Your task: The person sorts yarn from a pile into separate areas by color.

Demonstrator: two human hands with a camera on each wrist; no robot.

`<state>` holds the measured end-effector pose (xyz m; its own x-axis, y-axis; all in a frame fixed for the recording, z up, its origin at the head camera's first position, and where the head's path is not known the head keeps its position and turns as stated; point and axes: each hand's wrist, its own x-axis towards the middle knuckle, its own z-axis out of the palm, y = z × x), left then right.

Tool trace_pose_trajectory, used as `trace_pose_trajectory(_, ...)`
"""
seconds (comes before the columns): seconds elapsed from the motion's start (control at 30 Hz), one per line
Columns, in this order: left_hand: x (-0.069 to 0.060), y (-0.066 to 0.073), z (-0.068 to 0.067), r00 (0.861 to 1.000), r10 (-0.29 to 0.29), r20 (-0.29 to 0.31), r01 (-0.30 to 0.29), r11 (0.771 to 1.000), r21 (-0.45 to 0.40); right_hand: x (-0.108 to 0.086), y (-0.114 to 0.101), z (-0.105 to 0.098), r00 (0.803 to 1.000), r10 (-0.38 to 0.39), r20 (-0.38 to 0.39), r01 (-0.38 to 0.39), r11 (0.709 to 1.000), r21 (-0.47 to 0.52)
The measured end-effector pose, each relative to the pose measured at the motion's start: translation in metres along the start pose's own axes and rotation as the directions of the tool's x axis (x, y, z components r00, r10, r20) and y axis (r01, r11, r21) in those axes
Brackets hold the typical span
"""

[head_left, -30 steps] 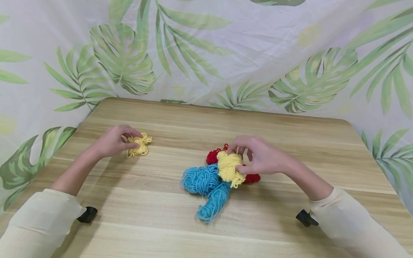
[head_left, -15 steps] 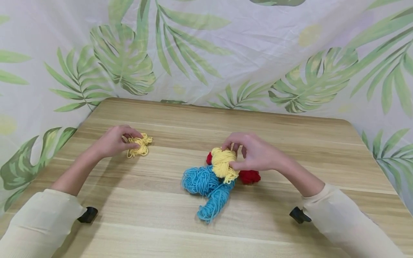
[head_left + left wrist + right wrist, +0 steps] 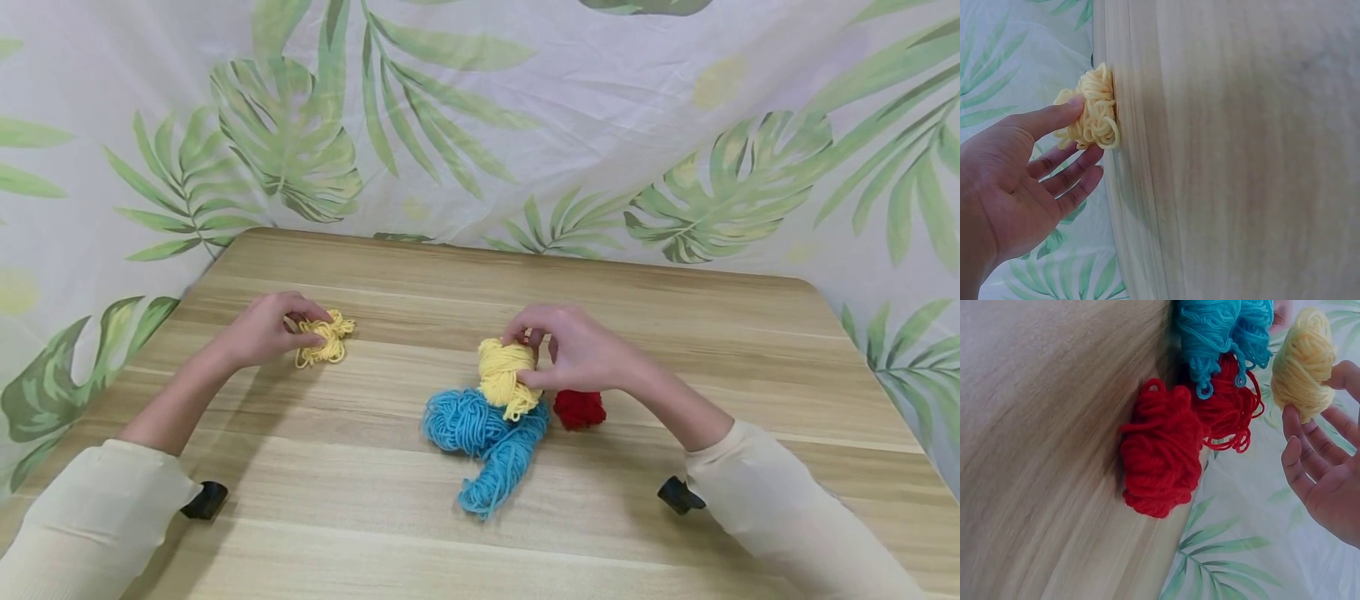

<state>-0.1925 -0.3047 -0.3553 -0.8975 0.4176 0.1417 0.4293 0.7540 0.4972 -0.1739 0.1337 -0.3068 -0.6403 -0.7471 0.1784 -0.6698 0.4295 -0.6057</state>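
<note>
Toward the table's left side, my left hand [image 3: 272,332] pinches a small yellow yarn bundle [image 3: 327,337], which rests on the wood. In the left wrist view the thumb lies on this looped yarn [image 3: 1097,109]. My right hand [image 3: 573,350] grips a larger yellow yarn skein [image 3: 506,373] between thumb and fingers, raised off the table in the right wrist view. Under it in the head view lie two blue yarn skeins [image 3: 498,471], touching each other. One red yarn skein [image 3: 579,409] shows beside them; a second red skein [image 3: 1225,406] appears only in the right wrist view.
The wooden table [image 3: 315,517] has its far edge against a white cloth [image 3: 480,108] printed with green leaves. A black wrist camera [image 3: 205,500] sits under the left sleeve, another black camera [image 3: 679,495] under the right.
My right hand has moved left with the yellow skein, over the blue skeins. The farther red skein is now hidden in the head view. My left hand has stayed in place.
</note>
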Motion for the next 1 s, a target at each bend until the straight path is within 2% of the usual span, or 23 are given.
trace_pose_trajectory(0.5,0.001,0.000,0.000,1.000,-0.011,0.011,0.011,1.000,-0.018,0.013,0.000,0.008,1.000,0.005,-0.009,-0.004,1.000,0.017)
trace_pose_trajectory(1.0,0.001,0.000,0.000,1.000,-0.004,0.006,0.005,1.000,-0.013,0.029,-0.002,0.017,0.999,-0.040,-0.002,0.040,0.998,0.041)
